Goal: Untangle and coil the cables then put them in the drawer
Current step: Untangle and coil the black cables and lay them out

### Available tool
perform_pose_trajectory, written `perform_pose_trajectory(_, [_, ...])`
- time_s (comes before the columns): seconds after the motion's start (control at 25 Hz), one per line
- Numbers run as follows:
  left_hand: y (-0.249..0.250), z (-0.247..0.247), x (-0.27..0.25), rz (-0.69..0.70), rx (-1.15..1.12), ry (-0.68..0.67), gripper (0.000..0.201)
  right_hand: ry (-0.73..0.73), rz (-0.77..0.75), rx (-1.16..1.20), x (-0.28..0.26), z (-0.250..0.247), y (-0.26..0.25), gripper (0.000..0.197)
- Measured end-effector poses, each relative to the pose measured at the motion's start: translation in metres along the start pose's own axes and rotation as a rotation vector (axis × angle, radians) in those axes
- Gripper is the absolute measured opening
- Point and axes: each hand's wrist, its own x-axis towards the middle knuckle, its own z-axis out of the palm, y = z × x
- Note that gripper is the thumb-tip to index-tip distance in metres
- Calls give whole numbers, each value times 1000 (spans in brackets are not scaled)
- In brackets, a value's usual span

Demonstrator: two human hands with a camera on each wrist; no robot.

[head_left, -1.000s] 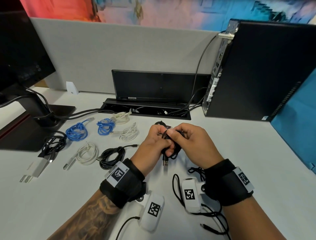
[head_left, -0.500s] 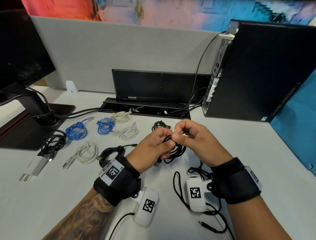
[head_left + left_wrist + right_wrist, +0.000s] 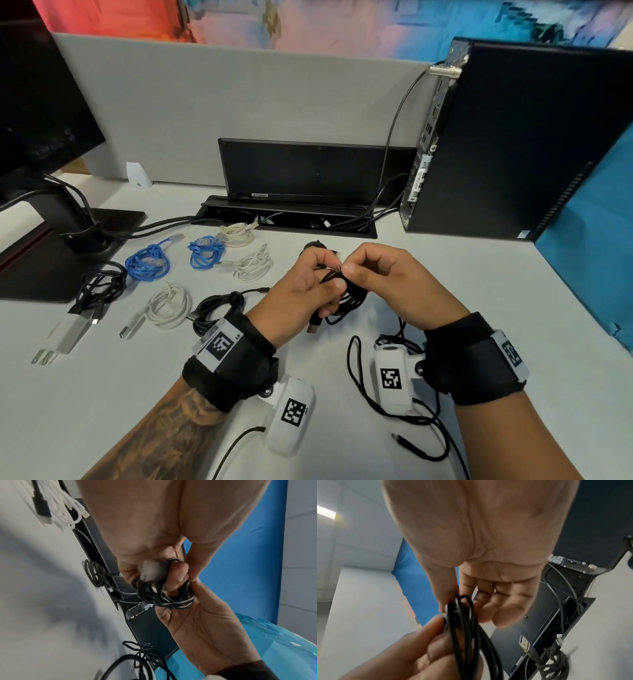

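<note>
From the head view, the left hand and the right hand meet above the white surface, both closed around one black cable. The left hand's fingers are curled round the coiled loops, with a plug end hanging below its palm. The right hand pinches a strand at the top of the bundle between thumb and forefinger, its other fingers curled in. Left of the left hand lie other bundles on the surface: a black coil just beside the wrist, a white coil further left, two blue cables beyond, and a white charger well apart. Just past the hands sits a small dark coil.

In the left wrist view, the left hand grips the black cable, loops spilling out below the fingers, with a blurred grey connector against them. The right hand comes up from below, thumb touching the loops.

In the right wrist view, the right hand pinches the black cable at its top bend with thumb and forefinger, the remaining fingers loosely bent. The left hand holds the strands beneath.
</note>
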Motion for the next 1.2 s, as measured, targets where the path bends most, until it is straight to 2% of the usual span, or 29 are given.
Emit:
perform_pose_trajectory(0.12, [1, -3, 0, -18, -25, -31, 33, 57, -95, -29, -1, 3, 1, 9])
perform_pose_trajectory(0.24, [8, -5, -1, -24, -26, -58, 33, 94, -162, -9, 1, 10, -1, 9])
perform_pose_trajectory(0.4, [13, -11, -3, -10, 119, -50, 33, 65, -148, -3, 0, 10, -3, 7])
perform_pose_trajectory(0.52, [15, -13, -5, -37, 174, -3, 20, 31, -132, -21, -2, 8, -5, 2])
perform_pose_trajectory(0.68, [16, -9, -3, 0, 141, -14, 31, 111, -191, 23, 0, 16, -5, 5])
perform_pose_trajectory(0.92, [13, -3, -3, 77, 124, 69, 22, 168, -259, -6, 0, 16, -6, 24])
perform_pose_trajectory(1.08, [10, 1, 1, 95, 151, 151, 16, 177, -137, 111, 1, 12, -5, 17])
perform_pose_trajectory(1.2, [12, 2, 1, 89, 165, 156, 11, 162, -79, 51, 4, 14, -3, 13])
